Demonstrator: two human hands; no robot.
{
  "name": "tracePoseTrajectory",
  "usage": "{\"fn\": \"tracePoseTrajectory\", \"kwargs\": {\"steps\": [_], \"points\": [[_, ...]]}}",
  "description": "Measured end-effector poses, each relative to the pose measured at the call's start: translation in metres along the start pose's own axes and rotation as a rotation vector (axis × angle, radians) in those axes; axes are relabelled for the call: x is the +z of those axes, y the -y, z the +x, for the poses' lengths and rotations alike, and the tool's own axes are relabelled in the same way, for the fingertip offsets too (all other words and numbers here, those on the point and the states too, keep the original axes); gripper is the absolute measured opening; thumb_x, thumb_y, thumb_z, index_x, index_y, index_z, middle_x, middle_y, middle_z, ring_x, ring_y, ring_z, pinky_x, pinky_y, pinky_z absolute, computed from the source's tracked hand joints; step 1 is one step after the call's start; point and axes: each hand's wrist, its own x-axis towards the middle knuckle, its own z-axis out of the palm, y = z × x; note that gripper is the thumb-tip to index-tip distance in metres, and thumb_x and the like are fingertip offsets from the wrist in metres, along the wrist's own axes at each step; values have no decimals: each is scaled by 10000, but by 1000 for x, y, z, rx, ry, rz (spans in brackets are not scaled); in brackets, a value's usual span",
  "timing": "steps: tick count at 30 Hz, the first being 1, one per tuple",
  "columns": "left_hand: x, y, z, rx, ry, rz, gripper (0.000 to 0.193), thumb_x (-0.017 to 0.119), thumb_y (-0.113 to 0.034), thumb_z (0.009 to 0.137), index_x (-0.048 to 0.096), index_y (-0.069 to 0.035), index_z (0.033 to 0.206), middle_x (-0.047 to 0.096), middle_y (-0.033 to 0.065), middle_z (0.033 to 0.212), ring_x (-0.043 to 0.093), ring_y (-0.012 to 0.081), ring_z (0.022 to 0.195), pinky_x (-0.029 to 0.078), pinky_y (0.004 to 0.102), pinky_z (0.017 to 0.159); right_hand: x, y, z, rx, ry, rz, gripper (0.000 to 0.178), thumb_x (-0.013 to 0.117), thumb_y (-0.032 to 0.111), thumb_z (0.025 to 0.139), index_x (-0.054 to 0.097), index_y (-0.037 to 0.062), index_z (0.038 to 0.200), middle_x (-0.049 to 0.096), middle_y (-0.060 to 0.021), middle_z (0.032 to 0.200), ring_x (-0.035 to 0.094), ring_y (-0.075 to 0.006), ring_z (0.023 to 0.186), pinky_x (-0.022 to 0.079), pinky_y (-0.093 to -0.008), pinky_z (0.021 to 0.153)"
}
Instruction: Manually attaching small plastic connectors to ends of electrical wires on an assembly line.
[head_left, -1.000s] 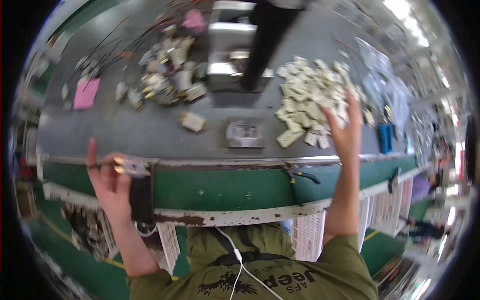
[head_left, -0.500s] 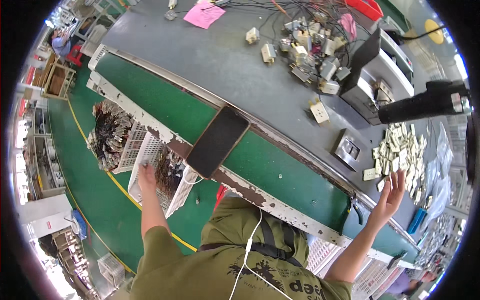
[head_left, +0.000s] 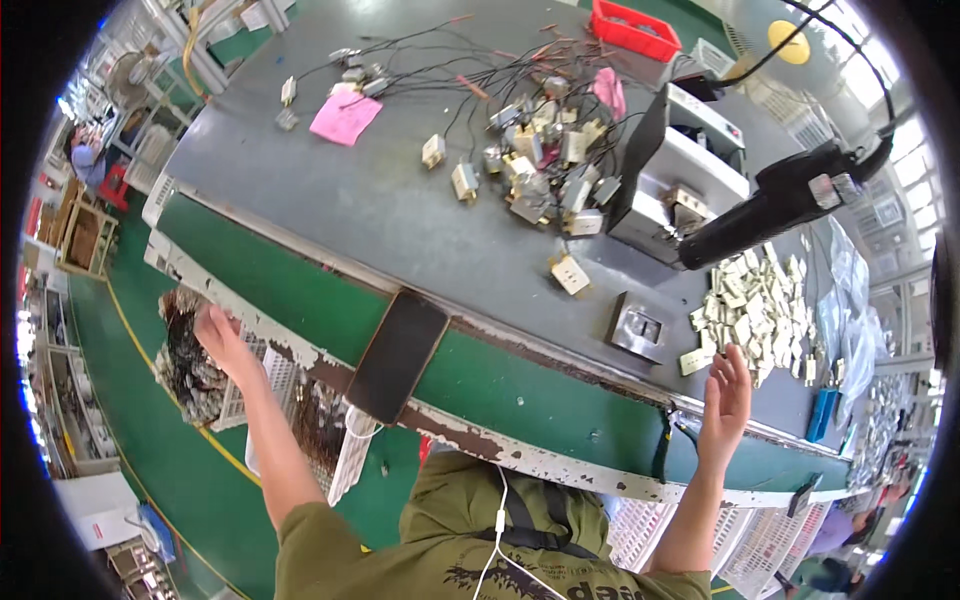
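Note:
My left hand (head_left: pixel 222 340) reaches down at the left, over a bundle of dark-wired parts (head_left: pixel 182 365) heaped at a white plastic crate (head_left: pixel 238 402) below the bench edge. Its fingertips merge with the bundle, so their grip is unclear. My right hand (head_left: pixel 727 405) is raised above the bench's near edge at the right, fingers stretched and thumb apart, with nothing visible in it. Just beyond it lies a pile of small cream plastic pieces (head_left: pixel 750 310). A metal block with a recess (head_left: pixel 638 328) sits left of that pile.
A phone (head_left: pixel 398 357) bridges the green channel. Pliers (head_left: pixel 663 442) and a blue block (head_left: pixel 822 414) lie near my right hand. Behind stand a grey machine (head_left: pixel 640 185) and a black cylinder (head_left: pixel 755 217). Corded socket blocks (head_left: pixel 540 150), pink cloth (head_left: pixel 345 116) and a red bin (head_left: pixel 635 30) are farther back.
My left hand has moved farther left, from the nearer crate to the wired bundle. My right hand stays raised near the cream pieces. The whole view has shifted.

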Motion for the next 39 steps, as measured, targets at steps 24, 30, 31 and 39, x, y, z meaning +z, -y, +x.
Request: {"fn": "tracePoseTrajectory", "kwargs": {"steps": [24, 30, 31, 39], "points": [[99, -242, -211, 571, 1587, 144, 404, 784, -185, 764, 615, -78, 1115, 555, 126, 1100, 643, 226, 891, 531, 325, 720, 85, 81, -1, 371, 896, 761, 448, 559, 100, 953, 464, 24, 1384, 580, -117, 1259, 616, -170, 1008, 509, -324, 884], [119, -201, -153, -236, 1562, 104, 303, 477, -218, 998, 588, 13, 1161, 673, 91, 982, 663, 158, 781, 510, 247, 629, 41, 87, 0, 333, 1003, 537, 486, 570, 103, 945, 437, 26, 1406, 656, -98, 1112, 631, -101, 815, 533, -285, 764], [126, -187, -143, -304, 1496, 5, 404, 438, -320, 1021, 516, -7, 1264, 667, 95, 1023, 654, 143, 774, 492, 234, 603, 33, 83, -2, 333, 1014, 536, 486, 570, 103, 945, 437, 26, 1406, 656, -98, 1112, 631, -101, 815, 533, -285, 764], [169, -127, -147, -474, 1171, -145, 298, 544, -332, 984, 495, -69, 1114, 521, 19, 930, 520, 84, 669, 421, 216, 536, 3, 80, -8, -71, 990, 227, 508, 670, 69, 850, 515, -7, 1328, 683, -98, 1118, 682, -292, 900, 543, -344, 778]]}}
